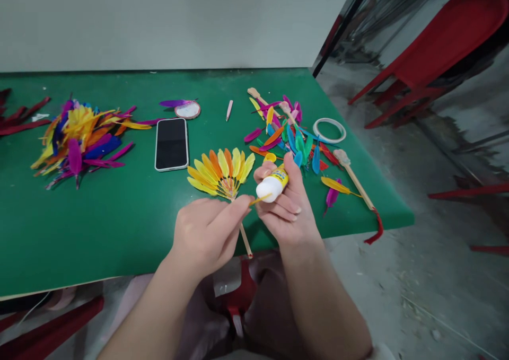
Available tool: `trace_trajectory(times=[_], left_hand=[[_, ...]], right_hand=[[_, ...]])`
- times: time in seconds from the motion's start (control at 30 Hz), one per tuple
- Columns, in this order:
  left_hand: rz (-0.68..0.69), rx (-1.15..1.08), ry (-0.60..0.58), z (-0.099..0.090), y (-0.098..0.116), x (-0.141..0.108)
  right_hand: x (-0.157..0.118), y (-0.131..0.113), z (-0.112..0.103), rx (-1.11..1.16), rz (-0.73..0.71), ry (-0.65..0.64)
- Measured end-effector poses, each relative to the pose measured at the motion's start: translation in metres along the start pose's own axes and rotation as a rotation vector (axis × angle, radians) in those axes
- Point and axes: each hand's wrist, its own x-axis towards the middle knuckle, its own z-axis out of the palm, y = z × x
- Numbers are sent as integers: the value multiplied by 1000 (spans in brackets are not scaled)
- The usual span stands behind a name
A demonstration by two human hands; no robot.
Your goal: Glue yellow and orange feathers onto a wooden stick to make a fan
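My right hand [288, 206] is wrapped round a yellow glue bottle with a white end [271, 186], tilted toward my left hand. Between the pinched thumb and finger of my left hand [209, 230] is a thin yellow-orange feather [259, 199], its end touching the bottle's white end. Just beyond my left hand, a fan of yellow and orange feathers [222, 172] lies on the green table [99, 233]. Its wooden stick [245, 240] points toward the table's near edge, partly hidden behind my left hand.
Mixed feathers are heaped at left [87, 137] and right [294, 132]. A phone [171, 144], a round white piece [187, 110], a small pink tool [229, 110], a tape roll [329, 131] and a stick with red ribbon [356, 182] lie around. Red chairs [441, 42] stand at right.
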Motion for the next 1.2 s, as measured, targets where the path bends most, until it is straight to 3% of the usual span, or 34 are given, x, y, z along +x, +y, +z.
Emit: trace_trajectory(times=[0.1, 0.3, 0.47, 0.63, 0.83, 0.97, 1.1, 1.2], left_hand=[[-35, 25, 29, 1, -1, -1], [20, -23, -83, 2, -1, 1], [-26, -45, 0, 6, -2, 0], [5, -72, -45, 5, -2, 0], [-13, -48, -15, 2, -5, 0], [16, -54, -69, 2, -6, 0], [-31, -27, 7, 2, -6, 0], [-26, -30, -9, 2, -8, -1]], right_hand=[[0, 0, -1, 19, 22, -22], [1, 0, -3, 49, 46, -47], [1, 1, -4, 85, 91, -89], [1, 3, -2, 68, 88, -27], [3, 4, 0, 48, 51, 59], [3, 3, -2, 34, 50, 49], [3, 4, -3, 29, 53, 21], [3, 4, -2, 21, 54, 39]])
